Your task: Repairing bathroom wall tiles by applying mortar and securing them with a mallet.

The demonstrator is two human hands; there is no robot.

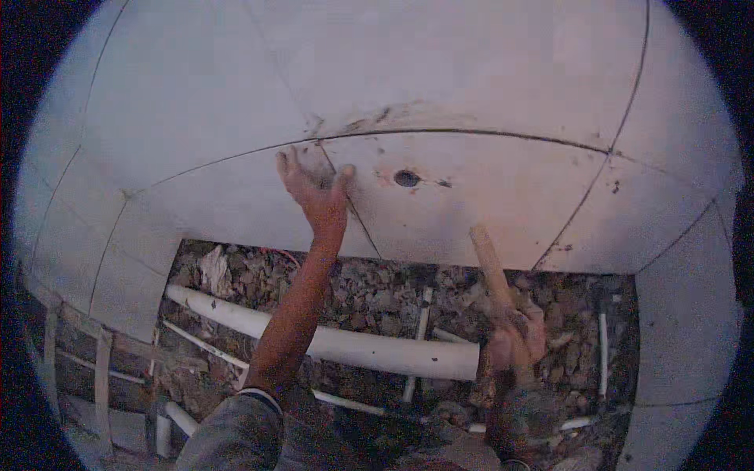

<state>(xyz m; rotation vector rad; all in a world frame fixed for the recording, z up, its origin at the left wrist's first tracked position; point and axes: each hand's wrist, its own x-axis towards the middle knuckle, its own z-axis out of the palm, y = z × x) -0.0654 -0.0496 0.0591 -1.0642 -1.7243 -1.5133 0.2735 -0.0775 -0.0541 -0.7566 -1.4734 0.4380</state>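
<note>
My left hand [318, 192] is against the pale wall tile [236, 184], fingers spread, close to the joint with the neighbouring tile. Lower right, my right hand [518, 341], smeared by motion, grips a light-coloured wooden stick [492, 263]. The stick points up, its tip in front of the lower part of the tile with the hole [503, 173]. That round dark hole [407, 179] sits between my hands, with dirty smears beside it. Whether the stick touches the tile I cannot tell.
Below the tiles lies rubble [377, 290], crossed by a thick white pipe [377, 351] and thinner white pipes [345, 402]. A crumpled pale scrap [215, 271] rests at the left. Wooden slats [102, 361] stand at the lower left. Tiled walls flank both sides.
</note>
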